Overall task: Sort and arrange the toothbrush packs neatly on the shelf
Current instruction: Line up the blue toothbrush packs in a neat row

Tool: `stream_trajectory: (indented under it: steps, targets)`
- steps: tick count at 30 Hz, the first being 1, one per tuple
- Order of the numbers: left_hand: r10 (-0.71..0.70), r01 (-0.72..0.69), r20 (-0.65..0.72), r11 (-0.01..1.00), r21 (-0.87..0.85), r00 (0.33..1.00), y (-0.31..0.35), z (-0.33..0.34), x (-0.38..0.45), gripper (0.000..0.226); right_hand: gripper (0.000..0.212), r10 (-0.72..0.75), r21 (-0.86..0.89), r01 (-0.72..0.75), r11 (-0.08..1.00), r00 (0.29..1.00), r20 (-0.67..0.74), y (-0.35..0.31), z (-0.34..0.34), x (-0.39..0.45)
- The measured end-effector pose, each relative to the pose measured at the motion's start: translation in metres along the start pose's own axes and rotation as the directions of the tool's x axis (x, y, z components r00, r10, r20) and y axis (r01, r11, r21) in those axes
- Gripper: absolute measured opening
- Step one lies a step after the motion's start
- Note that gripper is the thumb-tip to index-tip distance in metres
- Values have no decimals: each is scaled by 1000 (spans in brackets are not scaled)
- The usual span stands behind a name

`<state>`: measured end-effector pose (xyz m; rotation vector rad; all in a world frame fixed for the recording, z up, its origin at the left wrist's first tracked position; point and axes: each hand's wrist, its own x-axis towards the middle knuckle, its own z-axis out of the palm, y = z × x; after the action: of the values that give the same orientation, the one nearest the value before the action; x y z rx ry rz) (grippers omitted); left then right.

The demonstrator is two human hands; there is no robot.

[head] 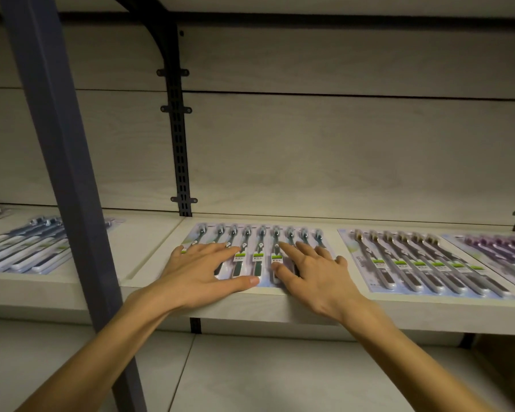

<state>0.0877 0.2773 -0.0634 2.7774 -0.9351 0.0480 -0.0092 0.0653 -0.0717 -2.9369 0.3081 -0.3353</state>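
Both forearms reach forward, left hand [201, 272] and right hand [315, 275] lying palm-down, fingers [289, 248] straight and spread.

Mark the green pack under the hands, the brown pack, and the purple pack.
green pack [260, 233], head view: brush heads at its far end.
brown pack [422, 260], head view: middle of the handles.
purple pack [503, 248], head view: handles near the right frame edge.

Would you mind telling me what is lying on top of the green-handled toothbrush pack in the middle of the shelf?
Both hands rest flat on the green-handled toothbrush pack: the left hand over its left part, the right hand over its right. The brush handles beneath them are covered; only the heads show.
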Motion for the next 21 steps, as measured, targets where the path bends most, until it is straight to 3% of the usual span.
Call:
stream_trajectory:
  steps: [12, 21]
  targets:
    - [-30, 28, 105, 999, 15, 994, 4, -1, -2, 108, 56, -85, 40, 87, 995, 995, -53, 7, 1, 1]
    - [-9, 2, 101, 998, 69, 995, 6, 1, -3, 114, 57, -91, 14, 92, 996, 994, -65, 6, 3, -2]
